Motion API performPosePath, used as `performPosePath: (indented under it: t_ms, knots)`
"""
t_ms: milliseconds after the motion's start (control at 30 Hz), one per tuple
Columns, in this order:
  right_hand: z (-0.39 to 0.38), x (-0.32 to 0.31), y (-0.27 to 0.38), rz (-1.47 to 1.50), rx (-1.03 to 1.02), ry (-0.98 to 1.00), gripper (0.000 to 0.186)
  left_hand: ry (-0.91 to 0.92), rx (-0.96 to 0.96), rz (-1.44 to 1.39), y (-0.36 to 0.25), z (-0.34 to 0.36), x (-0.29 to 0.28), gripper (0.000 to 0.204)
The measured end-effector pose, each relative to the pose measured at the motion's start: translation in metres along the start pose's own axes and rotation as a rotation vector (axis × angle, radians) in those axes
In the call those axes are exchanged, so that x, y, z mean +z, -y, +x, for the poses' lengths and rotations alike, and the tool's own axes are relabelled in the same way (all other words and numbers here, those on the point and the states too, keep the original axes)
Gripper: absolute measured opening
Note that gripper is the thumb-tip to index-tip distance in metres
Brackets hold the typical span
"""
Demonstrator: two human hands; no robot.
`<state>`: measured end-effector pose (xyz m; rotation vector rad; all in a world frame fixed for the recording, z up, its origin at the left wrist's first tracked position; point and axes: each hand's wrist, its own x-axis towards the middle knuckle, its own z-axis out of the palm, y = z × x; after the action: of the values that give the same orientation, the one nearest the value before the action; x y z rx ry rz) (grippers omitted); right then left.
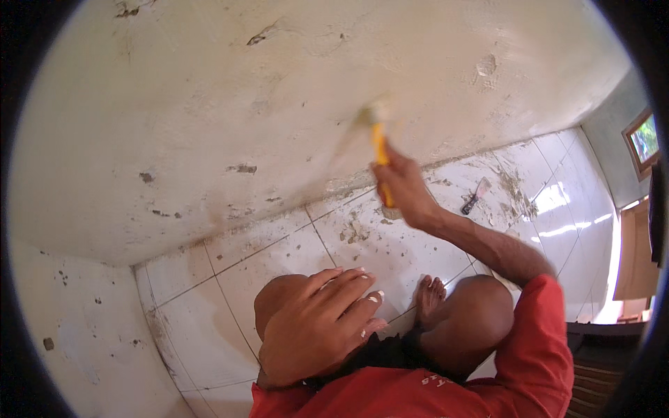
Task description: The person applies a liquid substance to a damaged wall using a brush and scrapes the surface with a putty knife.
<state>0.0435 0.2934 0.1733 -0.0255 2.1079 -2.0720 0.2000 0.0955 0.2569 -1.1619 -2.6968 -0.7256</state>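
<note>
My right hand (406, 184) is closed around a yellow-handled tool (379, 143), raised against the lower wall in front of me. Motion smears the tool's head, so I cannot make out its exact kind, nor whether it touches the wall. The cream wall (279, 104) has chipped and scraped patches. Over my bent left knee (277, 296) lies my left hand (327, 324), fingers stretched out and holding nothing, with white specks on the fingertips.
A dark-handled scraper (477, 196) lies on the white floor tiles (261, 261) to the right. Plaster crumbs (355, 230) litter the floor along the wall. My bare right foot (431, 299) is planted ahead. A dark slatted piece of furniture (605, 369) stands at lower right.
</note>
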Motion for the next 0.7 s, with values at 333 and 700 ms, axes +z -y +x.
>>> performPosePath:
  t_ms: [333,700]
  knots:
    - [-0.01,-0.082,0.027,-0.165,0.083,-0.101,0.051,-0.056,-0.114,-0.145,0.038,-0.008,-0.004,0.029]
    - [-0.006,0.074,-0.025,-0.19,-0.079,-0.167,0.061,-0.058,-0.058,-0.226,0.036,0.004,-0.005,0.029]
